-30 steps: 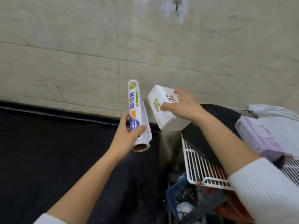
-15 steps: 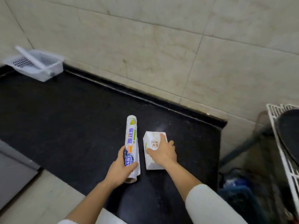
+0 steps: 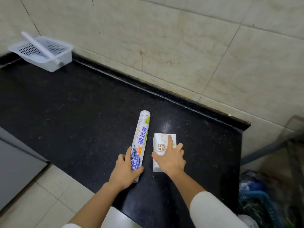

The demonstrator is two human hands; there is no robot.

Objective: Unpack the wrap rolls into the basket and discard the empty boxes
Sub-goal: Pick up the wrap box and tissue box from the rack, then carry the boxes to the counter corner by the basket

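A white wrap roll [image 3: 141, 137] with blue and green print lies on the black counter [image 3: 74, 112], pointing away from me. My left hand [image 3: 126, 170] is closed around its near end. Just right of it a small white box [image 3: 162, 145] lies flat on the counter, and my right hand [image 3: 170, 157] rests on top of it with fingers spread. A white perforated basket [image 3: 54, 60] stands at the far left against the wall, with a long white roll [image 3: 37, 44] leaning inside it.
A tiled wall runs behind the counter. The counter ends at the right, where a blue bin [image 3: 258, 208] with rubbish sits on the floor. A grey appliance [image 3: 16, 165] stands at the left, and light floor tiles [image 3: 49, 195] lie below me.
Both hands came down from in front of the wall and set the roll and the box on the counter. The view swung left, and my right fingers have spread over the box.
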